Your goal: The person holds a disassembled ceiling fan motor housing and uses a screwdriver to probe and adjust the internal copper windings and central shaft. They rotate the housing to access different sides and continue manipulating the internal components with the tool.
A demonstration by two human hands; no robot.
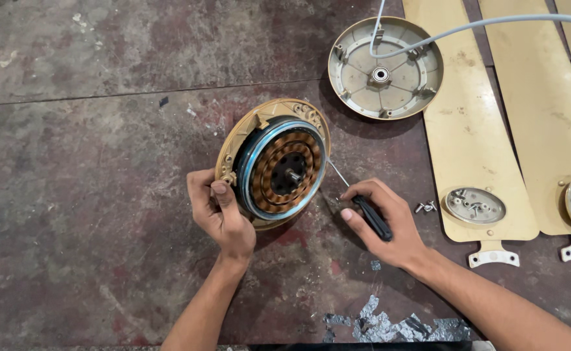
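**Fan motor held on edge, screwdriver at its rim**

My left hand (pixel 219 214) is closed on the lower left rim of the fan motor (pixel 278 164), thumb pressed on the front edge, fingers wrapped behind. One motor, tilted up on its edge on the floor (pixel 90 195), open face toward me: copper windings in a ring, dark hub in the middle, blue band around it, tan housing behind.

My right hand (pixel 380 224) is closed around one screwdriver (pixel 363 207), black handle in the palm, thin metal shaft pointing up-left, its tip at or just beside the motor's right rim. Can't tell if the tip touches.

Counts for the rest:
- 1 round motor cover (pixel 385 67), lying open side up, bearing in the centre, well apart from the motor, up and to the right.
- 1 grey cable (pixel 493 23) running into that cover from the top right.
- 3 tan fan blades (pixel 467 130) laid side by side on the right; the third is only partly in view at the edge.
- 2 round metal plates (pixel 474 205) resting on the blade ends, one each on the first two blades.
- A few loose screws (pixel 425 207) just left of the nearer plate; too small to count surely.
- 1 heap of crumpled foil scraps (pixel 389 325) at the bottom edge, near my right forearm.
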